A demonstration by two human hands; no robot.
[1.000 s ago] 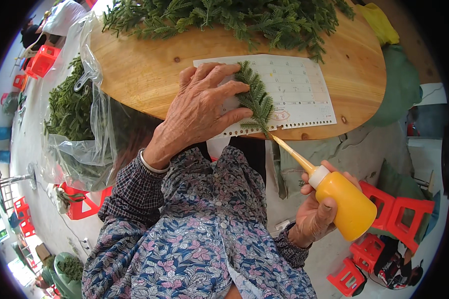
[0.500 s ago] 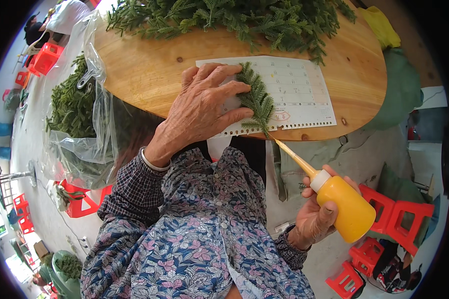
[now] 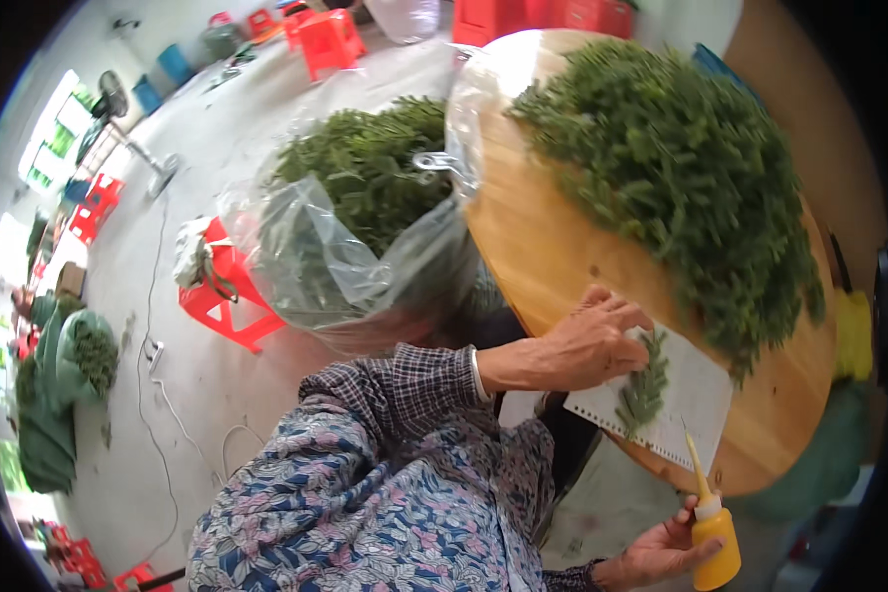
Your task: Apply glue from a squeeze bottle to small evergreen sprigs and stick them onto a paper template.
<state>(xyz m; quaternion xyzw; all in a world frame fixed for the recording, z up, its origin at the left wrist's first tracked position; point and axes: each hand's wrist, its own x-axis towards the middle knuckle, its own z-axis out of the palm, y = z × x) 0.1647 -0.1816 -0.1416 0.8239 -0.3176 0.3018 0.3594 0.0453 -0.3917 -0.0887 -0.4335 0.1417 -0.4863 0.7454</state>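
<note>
The right hand [image 3: 661, 555] has a clenched grip on a yellow plastic squeeze bottle [image 3: 715, 546], nozzle toward 12 o'clock. The left hand [image 3: 587, 343] presses a green fir-like sprig [image 3: 645, 385] flat on white gridded paper [image 3: 701, 400] on the round wooden tabletop [image 3: 553, 247]. Squeezing too hard could, I think, flood the sprig.

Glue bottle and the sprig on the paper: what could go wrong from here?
1. The left hand pins the green sprig with its fingertips only; it may shift as the nozzle arrives.
2. The yellow bottle in the right hand sits off the table edge, so drips could miss the paper.
3. The paper overhangs the round table and could slide off.
</note>
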